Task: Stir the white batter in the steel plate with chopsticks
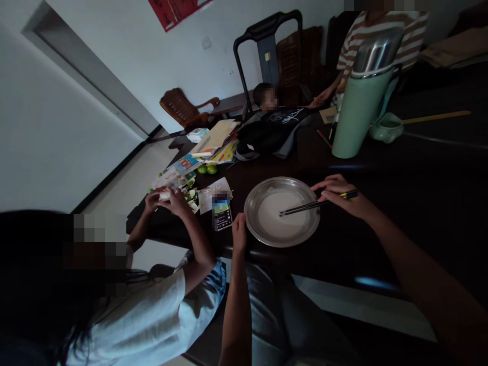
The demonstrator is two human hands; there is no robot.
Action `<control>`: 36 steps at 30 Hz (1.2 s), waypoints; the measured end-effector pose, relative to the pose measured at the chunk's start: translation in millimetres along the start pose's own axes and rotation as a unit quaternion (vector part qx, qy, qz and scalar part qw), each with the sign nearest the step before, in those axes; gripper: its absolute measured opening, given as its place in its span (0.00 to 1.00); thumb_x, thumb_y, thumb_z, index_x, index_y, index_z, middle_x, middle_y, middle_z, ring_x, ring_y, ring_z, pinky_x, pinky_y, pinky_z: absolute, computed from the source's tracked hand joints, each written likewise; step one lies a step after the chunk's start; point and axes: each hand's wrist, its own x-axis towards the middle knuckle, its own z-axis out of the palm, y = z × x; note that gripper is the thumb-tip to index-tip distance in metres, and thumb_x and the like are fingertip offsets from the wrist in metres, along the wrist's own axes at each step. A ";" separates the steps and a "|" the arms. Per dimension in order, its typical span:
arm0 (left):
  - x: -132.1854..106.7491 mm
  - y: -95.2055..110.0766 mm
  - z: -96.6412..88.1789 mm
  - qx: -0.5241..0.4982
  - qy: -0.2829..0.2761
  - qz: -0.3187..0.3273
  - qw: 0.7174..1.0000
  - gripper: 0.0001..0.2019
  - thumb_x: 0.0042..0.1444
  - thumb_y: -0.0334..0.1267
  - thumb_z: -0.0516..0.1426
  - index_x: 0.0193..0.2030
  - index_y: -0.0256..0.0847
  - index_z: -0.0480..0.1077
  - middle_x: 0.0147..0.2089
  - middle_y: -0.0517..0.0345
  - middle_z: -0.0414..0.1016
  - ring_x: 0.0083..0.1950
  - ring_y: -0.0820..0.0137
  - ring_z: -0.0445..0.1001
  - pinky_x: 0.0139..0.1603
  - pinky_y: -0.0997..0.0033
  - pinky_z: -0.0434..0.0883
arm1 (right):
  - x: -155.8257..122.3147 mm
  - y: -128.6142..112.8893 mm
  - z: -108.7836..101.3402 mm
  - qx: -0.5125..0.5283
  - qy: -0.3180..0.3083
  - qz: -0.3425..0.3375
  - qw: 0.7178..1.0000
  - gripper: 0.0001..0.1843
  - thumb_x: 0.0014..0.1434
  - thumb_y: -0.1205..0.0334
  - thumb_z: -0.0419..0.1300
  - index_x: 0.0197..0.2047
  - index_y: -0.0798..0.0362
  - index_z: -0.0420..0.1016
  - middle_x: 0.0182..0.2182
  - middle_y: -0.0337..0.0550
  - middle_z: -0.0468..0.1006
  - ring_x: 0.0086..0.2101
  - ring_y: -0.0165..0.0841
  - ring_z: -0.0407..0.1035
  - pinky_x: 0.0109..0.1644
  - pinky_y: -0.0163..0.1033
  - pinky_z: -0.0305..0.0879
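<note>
A round metal bowl (249,226) stands on the dark table, with a milky white liquid (280,203) in it. At the bowl's left side, my left hand (239,233) has its fingers pressed together on the rim. My right hand (341,195) is closed around a pair of dark chopsticks (305,207) with gold-coloured bands near the top. Their tips dip into the liquid near the middle of the bowl. Just left of my left hand lies a phone (222,216) with its screen lit, beside a white sheet or bag (208,194).
A person on the left holds something white (164,195) in both hands above green-and-white peelings (191,198). Green fruits (208,169), stacked books (217,140) and a black bag (270,132) lie beyond. A green thermos (360,112) and small green cup (387,128) stand at back right. Two more people are behind.
</note>
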 end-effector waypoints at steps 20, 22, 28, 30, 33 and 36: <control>-3.3 7.8 1.9 0.005 0.008 -0.004 1.000 0.27 0.60 0.60 0.60 0.23 0.43 0.57 0.26 0.65 0.55 0.31 0.72 0.56 0.34 0.73 0.62 | 0.3 -1.9 -1.0 -0.006 0.023 0.009 1.000 0.20 0.68 0.48 0.57 0.30 0.41 0.85 0.44 0.41 0.89 0.50 0.47 0.73 0.58 0.60 0.69; -3.2 7.5 1.5 0.006 0.010 -0.005 1.000 0.27 0.61 0.60 0.60 0.23 0.43 0.57 0.26 0.65 0.55 0.31 0.72 0.56 0.34 0.73 0.62 | 0.2 -4.1 0.7 -0.010 0.002 -0.003 1.000 0.17 0.67 0.48 0.59 0.31 0.40 0.86 0.44 0.40 0.89 0.50 0.47 0.73 0.58 0.61 0.70; -2.6 7.5 2.2 -0.001 0.019 -0.012 1.000 0.25 0.62 0.58 0.60 0.24 0.43 0.59 0.26 0.64 0.58 0.32 0.71 0.58 0.34 0.73 0.64 | 0.4 -2.8 -7.1 0.000 0.047 0.021 0.999 0.22 0.69 0.46 0.57 0.27 0.40 0.84 0.45 0.40 0.89 0.51 0.47 0.73 0.61 0.62 0.68; -2.5 7.7 2.3 -0.002 0.019 -0.009 1.000 0.25 0.61 0.58 0.60 0.23 0.43 0.60 0.26 0.64 0.59 0.32 0.71 0.58 0.34 0.73 0.64 | 0.3 -3.4 -6.5 0.011 0.032 0.021 0.999 0.24 0.69 0.46 0.56 0.26 0.40 0.84 0.45 0.40 0.89 0.51 0.47 0.73 0.60 0.61 0.69; -3.0 8.9 1.6 0.001 0.014 -0.009 1.000 0.26 0.60 0.59 0.60 0.23 0.43 0.58 0.26 0.64 0.56 0.31 0.71 0.57 0.34 0.73 0.63 | 0.7 -5.0 -0.8 0.007 -0.008 0.006 1.000 0.21 0.67 0.44 0.58 0.29 0.39 0.86 0.44 0.39 0.89 0.50 0.47 0.74 0.57 0.60 0.70; -3.6 11.0 1.4 0.003 0.018 -0.014 1.000 0.27 0.59 0.60 0.61 0.23 0.43 0.57 0.25 0.65 0.55 0.31 0.72 0.56 0.33 0.73 0.62 | 1.2 -3.4 0.4 -0.009 0.019 0.010 1.000 0.17 0.66 0.45 0.60 0.31 0.39 0.86 0.45 0.39 0.89 0.50 0.48 0.74 0.57 0.62 0.69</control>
